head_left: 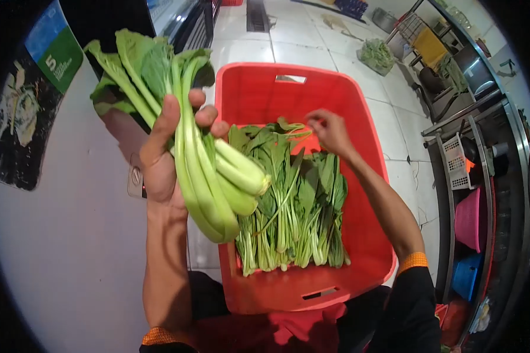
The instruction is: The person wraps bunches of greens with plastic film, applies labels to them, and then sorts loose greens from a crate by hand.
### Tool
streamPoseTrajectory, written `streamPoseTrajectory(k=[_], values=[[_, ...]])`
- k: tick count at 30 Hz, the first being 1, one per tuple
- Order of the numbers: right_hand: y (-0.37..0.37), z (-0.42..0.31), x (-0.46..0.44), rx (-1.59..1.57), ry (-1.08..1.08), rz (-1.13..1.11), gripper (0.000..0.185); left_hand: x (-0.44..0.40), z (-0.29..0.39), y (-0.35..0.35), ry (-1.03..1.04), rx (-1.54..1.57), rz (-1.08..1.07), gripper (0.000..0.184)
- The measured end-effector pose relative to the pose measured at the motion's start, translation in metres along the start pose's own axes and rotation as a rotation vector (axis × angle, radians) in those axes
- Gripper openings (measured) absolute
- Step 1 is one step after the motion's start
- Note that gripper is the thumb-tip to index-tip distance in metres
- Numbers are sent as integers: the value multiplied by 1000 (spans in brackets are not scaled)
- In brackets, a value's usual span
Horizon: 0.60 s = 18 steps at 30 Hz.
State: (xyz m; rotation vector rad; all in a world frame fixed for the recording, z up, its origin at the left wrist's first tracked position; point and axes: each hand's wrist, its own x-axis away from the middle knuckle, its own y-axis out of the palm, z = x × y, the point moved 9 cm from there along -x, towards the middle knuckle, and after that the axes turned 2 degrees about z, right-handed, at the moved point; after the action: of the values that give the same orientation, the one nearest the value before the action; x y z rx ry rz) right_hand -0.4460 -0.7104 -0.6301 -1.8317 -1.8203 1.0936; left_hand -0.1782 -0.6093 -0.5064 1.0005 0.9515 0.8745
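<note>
Raised at the left, my left hand point(169, 141) is closed round a bunch of leafy greens point(194, 170), its pale stem ends pointing down and right, its leaves up and left. A red crate point(312, 294) stands in front of me. Inside it lie many loose leafy greens point(288, 206) in a row, leaves toward the far side and stems toward me. My right hand point(330, 130) is over the far part of the crate, its fingers bent in a pinch by a thin stem and leaf.
On the left is a pale upright surface point(70, 253) with a printed picture point(32, 106). A bag of greens point(376, 57) sits on the tiled floor beyond the crate. Along the right, a metal rack point(483, 117) holds a pink basin point(468, 220) and a blue one point(465, 276).
</note>
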Motion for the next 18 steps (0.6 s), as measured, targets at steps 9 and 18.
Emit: streamPoseTrajectory(k=[9, 18], values=[[149, -94, 204, 388, -716, -774, 16, 1, -2, -3, -26, -74, 22, 32], [-29, -92, 108, -332, 17, -16, 7, 5, 1, 9, 17, -72, 21, 31]])
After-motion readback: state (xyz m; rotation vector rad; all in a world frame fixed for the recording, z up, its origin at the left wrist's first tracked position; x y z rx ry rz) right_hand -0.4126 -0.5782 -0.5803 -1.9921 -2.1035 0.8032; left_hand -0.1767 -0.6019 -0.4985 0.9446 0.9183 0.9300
